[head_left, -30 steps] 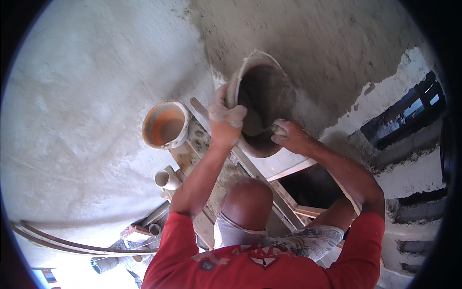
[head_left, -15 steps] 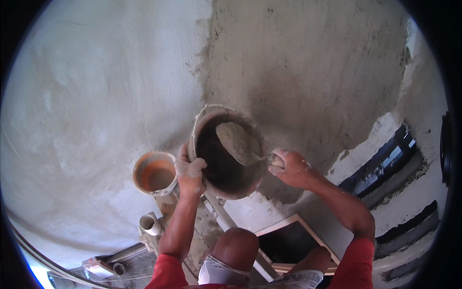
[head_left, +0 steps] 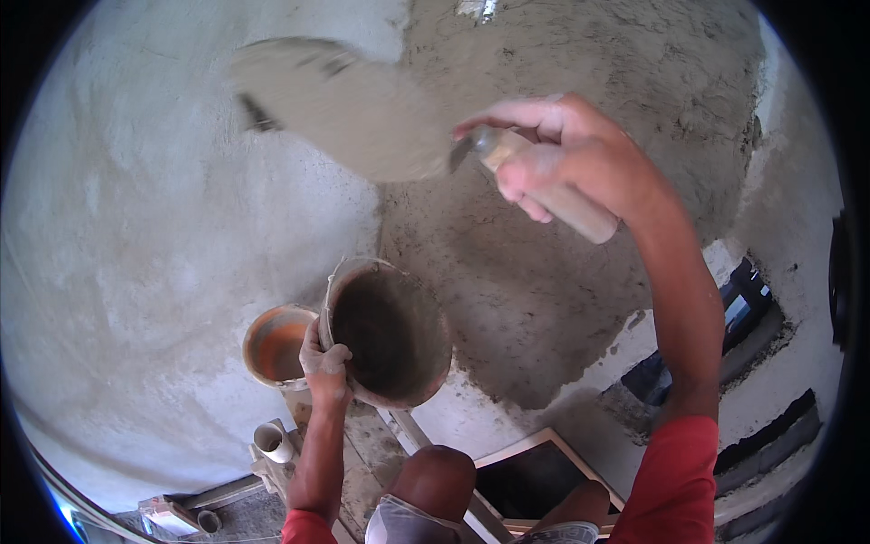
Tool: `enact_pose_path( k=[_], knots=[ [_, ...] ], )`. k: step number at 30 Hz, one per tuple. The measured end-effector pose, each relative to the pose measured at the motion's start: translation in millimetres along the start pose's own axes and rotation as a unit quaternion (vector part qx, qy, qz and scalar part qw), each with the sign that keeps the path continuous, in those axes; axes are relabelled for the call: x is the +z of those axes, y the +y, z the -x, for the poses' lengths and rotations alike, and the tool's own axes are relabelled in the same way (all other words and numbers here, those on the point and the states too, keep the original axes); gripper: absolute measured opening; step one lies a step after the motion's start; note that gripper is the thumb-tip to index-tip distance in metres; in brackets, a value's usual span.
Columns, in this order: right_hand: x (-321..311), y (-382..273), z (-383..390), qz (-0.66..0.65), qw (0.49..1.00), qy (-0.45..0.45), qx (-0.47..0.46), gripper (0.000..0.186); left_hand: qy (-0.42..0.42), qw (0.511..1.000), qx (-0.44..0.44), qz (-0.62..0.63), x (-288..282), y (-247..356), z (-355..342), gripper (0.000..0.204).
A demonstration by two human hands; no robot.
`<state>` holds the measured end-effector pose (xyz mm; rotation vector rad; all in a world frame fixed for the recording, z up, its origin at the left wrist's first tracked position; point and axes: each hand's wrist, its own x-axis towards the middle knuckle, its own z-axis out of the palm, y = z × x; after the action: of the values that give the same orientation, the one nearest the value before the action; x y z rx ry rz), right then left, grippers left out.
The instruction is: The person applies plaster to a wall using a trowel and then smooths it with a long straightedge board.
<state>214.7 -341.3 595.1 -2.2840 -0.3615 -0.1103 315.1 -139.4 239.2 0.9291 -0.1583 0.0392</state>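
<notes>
My right hand (head_left: 562, 163) is closed round the wooden handle of a trowel (head_left: 362, 118), raised high in front of the wall. Grey mortar coats the blade, which points to the left and is blurred by motion. With my left hand (head_left: 323, 363) I grip the rim of a dark bucket (head_left: 390, 331), tilted so its mouth faces me. Its inside looks dark, with mortar smeared on the walls. Just left of it stands a second, orange-lined bucket (head_left: 276, 344) with mortar residue on its rim; my left hand overlaps its edge.
The wall (head_left: 580, 272) is rough wet mortar on the right and smoother pale plaster (head_left: 181, 227) on the left. A plank (head_left: 358, 444) runs below, with a white pipe piece (head_left: 273, 440) beside it. A wood-framed dark panel (head_left: 535, 480) lies lower right.
My right hand has lifted the mortar-laden trowel out of the bucket, up and left across the wall. The held bucket has moved slightly down and left.
</notes>
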Motion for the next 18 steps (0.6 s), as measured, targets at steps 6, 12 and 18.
enact_pose_path(
  k=[6, 12, 18],
  knots=[
    [-176.9, 49.9, 52.4, 0.310, 0.824, 0.460, 0.111, 0.050, -0.017, 0.999, -0.032, -0.013, -0.8, -17.9, 8.6, 0.056],
    [-96.7, 47.8, 97.5, 0.271, 0.888, 0.327, 0.179, 0.044, -0.012, 0.997, -0.053, -0.051, -10.0, -25.9, 20.4, 0.061],
    [66.1, 173.2, 146.1, 0.005, 0.920, 0.023, 0.392, 0.043, -0.025, 0.998, -0.063, 0.019, 6.7, -62.2, 37.8, 0.062]
  ],
)
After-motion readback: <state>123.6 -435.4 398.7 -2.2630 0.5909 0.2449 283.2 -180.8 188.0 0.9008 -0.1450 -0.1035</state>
